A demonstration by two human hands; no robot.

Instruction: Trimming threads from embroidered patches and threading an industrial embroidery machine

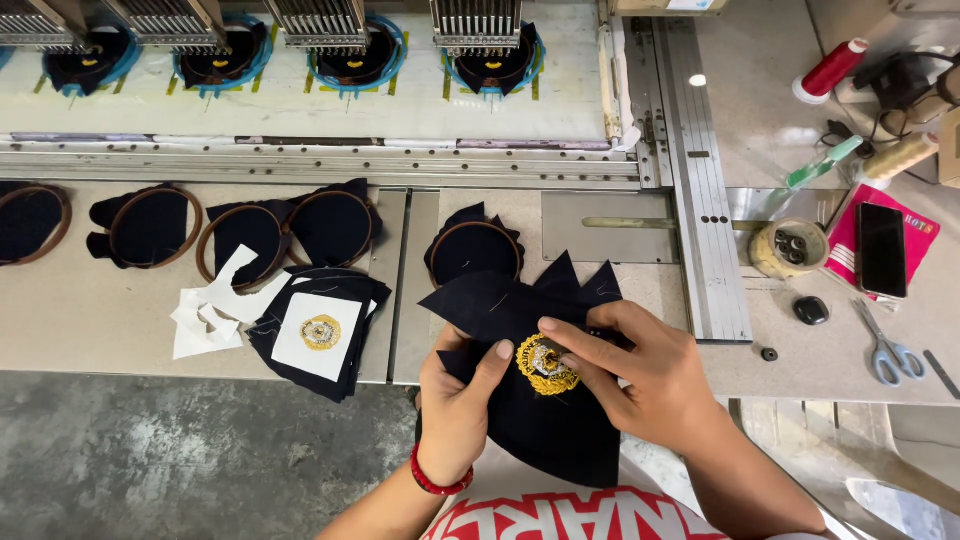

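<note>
Dark cloth piece w/ gold emblem: L hand fingers clamp edge; R hand fingers pinch emblem, above worktop.

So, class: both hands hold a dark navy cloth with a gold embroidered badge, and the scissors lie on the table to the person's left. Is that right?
Not quite. The head view shows the scissors to the person's right, beside the phone. The rest stands: the left hand and right hand hold the dark navy cloth with its gold badge.
</note>
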